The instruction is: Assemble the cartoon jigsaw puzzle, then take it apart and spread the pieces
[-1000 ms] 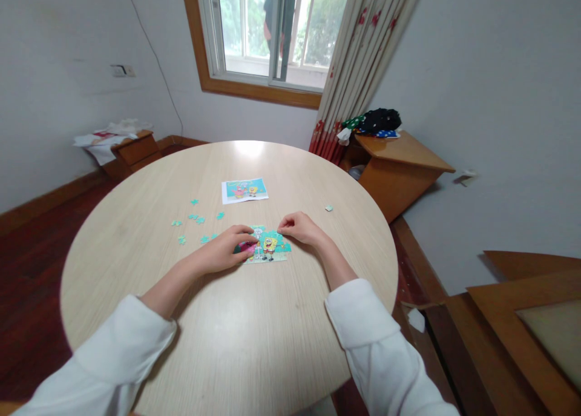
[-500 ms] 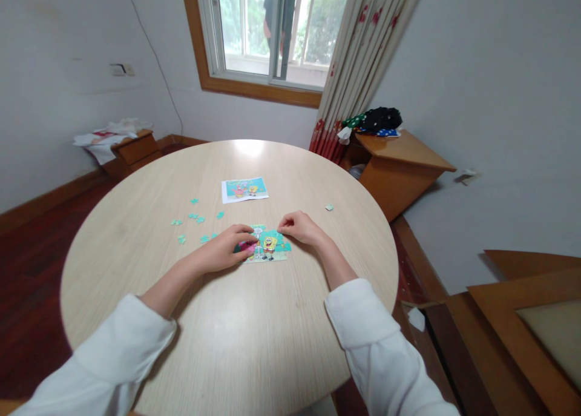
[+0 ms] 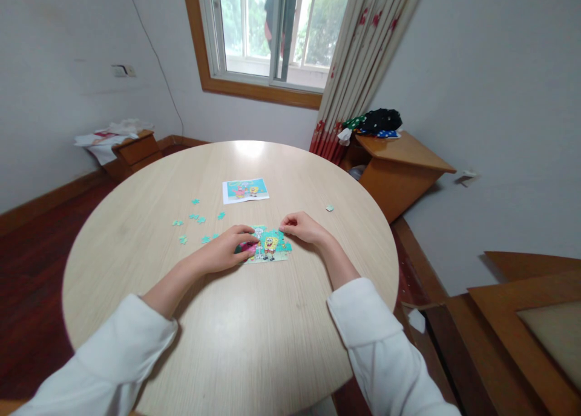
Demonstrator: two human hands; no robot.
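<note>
A partly assembled jigsaw puzzle with cartoon figures on a teal ground lies flat on the round table. My left hand rests over its left side, fingers apart and touching it, covering part of a pink figure. At the puzzle's upper right edge, my right hand has thumb and forefinger pinched on a puzzle piece, mostly hidden by the fingertips. Loose teal puzzle pieces are scattered left of the puzzle, several in all, some close to my left hand. One more piece lies apart at the right.
Beyond the puzzle lies a printed picture sheet with similar cartoon figures. Past the table's far right edge stands a wooden cabinet with dark cloth on top. A curtain hangs beside the window. Wooden furniture stands at lower right.
The whole view has shifted very slightly. My right hand stays pinched at the puzzle's upper edge, and my left hand keeps its place on the puzzle.
</note>
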